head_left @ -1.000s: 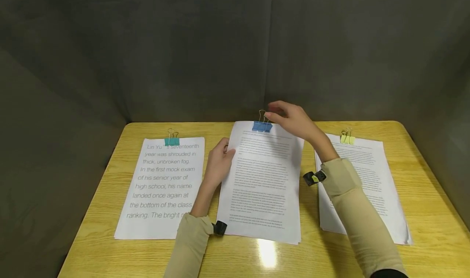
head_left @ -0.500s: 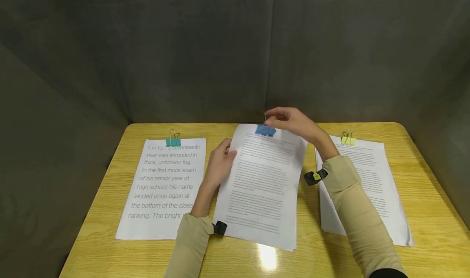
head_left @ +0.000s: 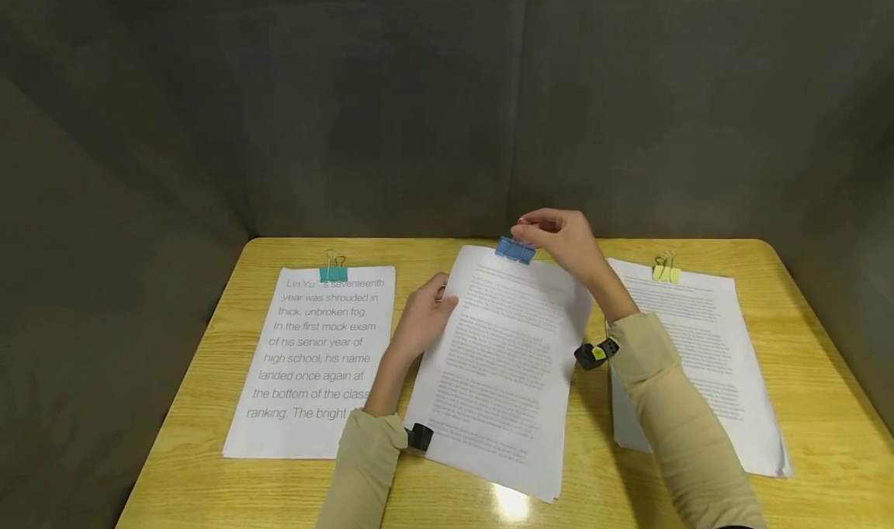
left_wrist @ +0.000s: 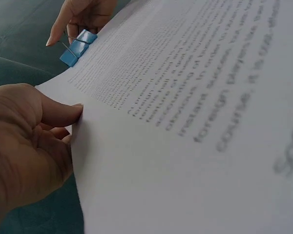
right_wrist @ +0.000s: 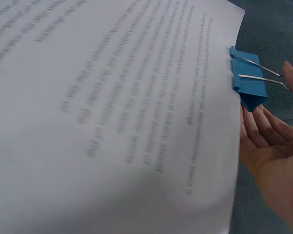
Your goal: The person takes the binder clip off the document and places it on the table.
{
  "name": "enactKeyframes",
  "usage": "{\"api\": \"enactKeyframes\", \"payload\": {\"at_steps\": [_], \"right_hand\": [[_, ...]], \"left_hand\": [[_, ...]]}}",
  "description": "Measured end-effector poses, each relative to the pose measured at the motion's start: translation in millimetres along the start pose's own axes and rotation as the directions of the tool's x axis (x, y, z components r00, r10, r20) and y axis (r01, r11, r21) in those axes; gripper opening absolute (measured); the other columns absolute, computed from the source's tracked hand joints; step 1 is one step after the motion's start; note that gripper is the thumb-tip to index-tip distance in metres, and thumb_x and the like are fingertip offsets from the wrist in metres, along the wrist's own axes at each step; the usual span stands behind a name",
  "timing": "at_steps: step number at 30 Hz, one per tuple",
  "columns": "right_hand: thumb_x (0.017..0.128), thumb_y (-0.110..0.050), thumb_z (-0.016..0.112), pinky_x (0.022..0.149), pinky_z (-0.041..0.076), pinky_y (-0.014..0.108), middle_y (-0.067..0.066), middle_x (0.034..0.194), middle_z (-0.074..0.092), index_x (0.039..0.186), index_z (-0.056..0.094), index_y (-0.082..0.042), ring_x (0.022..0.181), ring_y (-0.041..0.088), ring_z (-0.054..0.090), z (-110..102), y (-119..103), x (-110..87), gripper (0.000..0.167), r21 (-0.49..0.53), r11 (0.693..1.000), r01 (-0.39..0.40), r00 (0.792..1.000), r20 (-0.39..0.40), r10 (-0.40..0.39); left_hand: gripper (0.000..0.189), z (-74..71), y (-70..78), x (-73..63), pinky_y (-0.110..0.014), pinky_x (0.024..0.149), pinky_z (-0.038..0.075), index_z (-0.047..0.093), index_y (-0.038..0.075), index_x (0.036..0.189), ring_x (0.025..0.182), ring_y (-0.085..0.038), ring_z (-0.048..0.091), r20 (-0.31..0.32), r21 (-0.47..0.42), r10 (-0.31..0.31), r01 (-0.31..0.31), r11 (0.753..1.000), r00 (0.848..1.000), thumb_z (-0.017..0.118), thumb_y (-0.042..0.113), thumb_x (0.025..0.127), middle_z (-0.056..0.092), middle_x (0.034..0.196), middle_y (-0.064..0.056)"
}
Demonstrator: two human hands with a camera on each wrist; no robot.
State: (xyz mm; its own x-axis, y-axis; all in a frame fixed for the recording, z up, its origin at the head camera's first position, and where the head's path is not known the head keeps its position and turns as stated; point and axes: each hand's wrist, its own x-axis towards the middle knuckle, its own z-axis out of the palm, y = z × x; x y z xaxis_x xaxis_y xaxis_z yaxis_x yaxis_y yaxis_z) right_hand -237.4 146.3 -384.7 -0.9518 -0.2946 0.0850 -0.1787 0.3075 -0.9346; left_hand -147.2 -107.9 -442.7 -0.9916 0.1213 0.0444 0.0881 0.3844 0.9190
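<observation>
A stack of printed sheets is held tilted over the middle of the table, its lower end slanting to the right. My left hand pinches the stack's left edge, thumb on top and fingers underneath. A blue binder clip sits on the stack's top edge. My right hand holds the clip by its wire handles between thumb and fingers. In the right wrist view, the thumb meets the handle ends beside the clip's blue body, while the other fingers reach behind it.
To the left lies a large-print stack with a teal binder clip. Another stack with a yellow binder clip lies to the right, partly under my right forearm. A dark curtain hangs behind the wooden table.
My right hand has come down from beside the clip's raised handles and now pinches them. The middle stack has turned, its top shifting right and its lower end coming nearer.
</observation>
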Motion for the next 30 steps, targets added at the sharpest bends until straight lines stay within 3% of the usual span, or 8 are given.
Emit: {"api": "enactKeyframes", "payload": {"at_steps": [5,8,14,20,30], "right_hand": [[0.094,-0.039,0.078,0.082,0.056,0.026,-0.002,0.1,0.077,0.118,0.074,-0.001,0.094,0.014,0.07,-7,3,-3.9,0.045,0.024,1.0,0.002,0.99,-0.14,0.002],[0.094,-0.04,0.078,0.083,0.055,0.024,0.0,0.102,0.076,0.12,0.073,-0.002,0.097,0.014,0.07,-11,7,-8.3,0.047,0.037,0.999,-0.001,0.984,-0.178,0.008],[0.095,-0.041,0.077,0.087,0.055,0.028,0.0,0.106,0.074,0.125,0.07,0.001,0.098,0.013,0.069,-17,18,-22.5,0.052,0.062,0.997,-0.037,0.983,-0.175,0.048],[0.098,-0.038,0.074,0.086,0.055,0.024,-0.007,0.102,0.074,0.128,0.067,0.005,0.097,0.009,0.069,-19,30,-40.1,0.054,0.076,0.995,-0.069,0.983,-0.167,0.081],[0.098,-0.037,0.074,0.085,0.051,0.016,-0.006,0.109,0.072,0.134,0.064,0.005,0.097,0.004,0.068,-21,52,-68.0,0.057,0.037,0.992,-0.123,0.975,-0.183,0.127]], "left_hand": [[0.013,1.0,-2.0,2.8,-0.031,0.06,0.049,0.063,0.004,0.115,0.065,-0.017,0.06,0.036,0.052,0.009,-0.011,0.999,0.999,0.055,0.005,0.106,0.07,0.088,-0.009],[0.012,0.2,-3.2,3.7,-0.031,0.06,0.047,0.062,0.004,0.115,0.065,-0.018,0.058,0.03,0.081,-0.001,-0.002,0.997,1.0,0.054,0.006,0.106,0.067,0.086,-0.009],[0.02,-3.1,-6.6,5.2,-0.033,0.066,0.048,0.064,0.004,0.123,0.072,-0.02,0.059,-0.024,0.071,-0.039,0.04,0.997,0.999,0.054,0.007,0.105,0.069,0.093,-0.01],[0.027,-5.3,-8.5,6.9,-0.033,0.064,0.051,0.063,0.002,0.131,0.07,-0.021,0.063,-0.049,0.039,-0.076,0.078,0.996,0.996,0.052,0.008,0.107,0.071,0.096,-0.012],[0.027,-6.1,-13.0,6.9,-0.035,0.067,0.052,0.063,0.001,0.13,0.073,-0.022,0.065,-0.114,0.038,-0.103,0.108,0.993,0.988,0.054,0.006,0.105,0.073,0.103,-0.017]]}}
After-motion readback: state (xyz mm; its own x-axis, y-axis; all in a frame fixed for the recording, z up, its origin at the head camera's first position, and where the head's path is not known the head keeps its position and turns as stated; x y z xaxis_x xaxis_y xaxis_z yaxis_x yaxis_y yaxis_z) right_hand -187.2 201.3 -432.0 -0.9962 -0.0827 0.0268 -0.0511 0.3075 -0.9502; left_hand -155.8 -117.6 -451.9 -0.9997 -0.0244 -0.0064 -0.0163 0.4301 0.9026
